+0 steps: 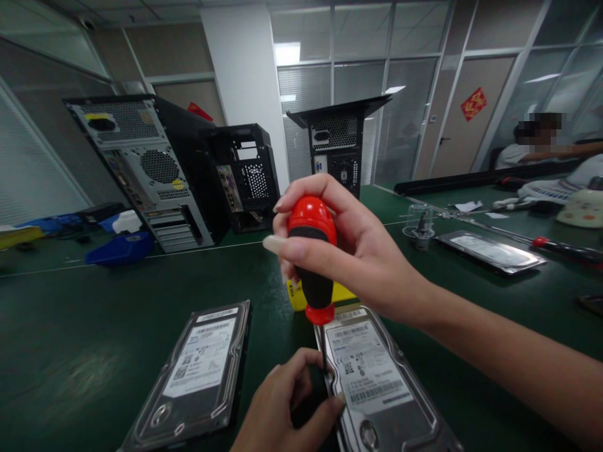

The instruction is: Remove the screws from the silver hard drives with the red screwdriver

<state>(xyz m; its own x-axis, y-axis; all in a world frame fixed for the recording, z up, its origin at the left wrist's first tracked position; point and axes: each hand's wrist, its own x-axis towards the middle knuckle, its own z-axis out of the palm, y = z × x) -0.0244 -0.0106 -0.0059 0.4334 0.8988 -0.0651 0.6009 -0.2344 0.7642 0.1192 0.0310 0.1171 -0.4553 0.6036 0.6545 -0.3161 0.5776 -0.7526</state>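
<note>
My right hand is wrapped round the red and black handle of a screwdriver. The screwdriver stands nearly upright, and its tip meets the left edge of a hard drive with a white label. At that same edge my left hand is closed, thumb on the drive's side and index finger beside the screwdriver tip. A second hard drive lies label up to the left, apart from both hands. Behind the screwdriver a yellow object is partly hidden.
Computer cases stand at the back left, another case at the back middle. A blue bin sits at left. On the right are a third hard drive, a clear cup and a long screwdriver. A person sits beyond.
</note>
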